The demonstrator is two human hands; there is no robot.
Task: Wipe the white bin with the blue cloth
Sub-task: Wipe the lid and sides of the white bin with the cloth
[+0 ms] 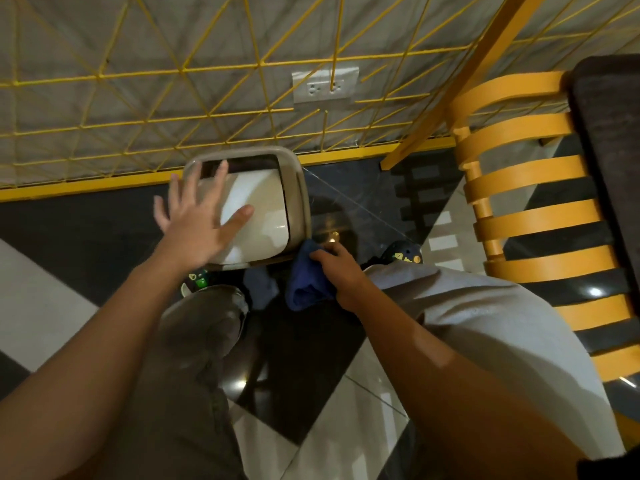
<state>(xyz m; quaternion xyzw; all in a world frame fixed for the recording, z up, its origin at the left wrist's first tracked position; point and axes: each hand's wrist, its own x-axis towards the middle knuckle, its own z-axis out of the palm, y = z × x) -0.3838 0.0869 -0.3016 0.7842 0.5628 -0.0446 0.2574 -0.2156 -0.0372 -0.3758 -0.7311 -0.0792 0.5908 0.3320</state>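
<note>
The white bin (266, 209) stands on the floor against the yellow wire fence, seen from above, with a beige rim and a white swing lid. My left hand (197, 216) is spread with straight fingers over the lid's left side; whether it touches the lid is unclear. My right hand (337, 271) grips the bunched blue cloth (306, 278) at the bin's near right corner, where the cloth meets the rim. The bin's lower walls are hidden below the lid.
A yellow wire fence (207, 98) and a wall socket (325, 85) lie behind the bin. A yellow slatted chair (533, 209) stands at the right. The floor has glossy black and white tiles (363, 216). My knees and shoes sit just below the bin.
</note>
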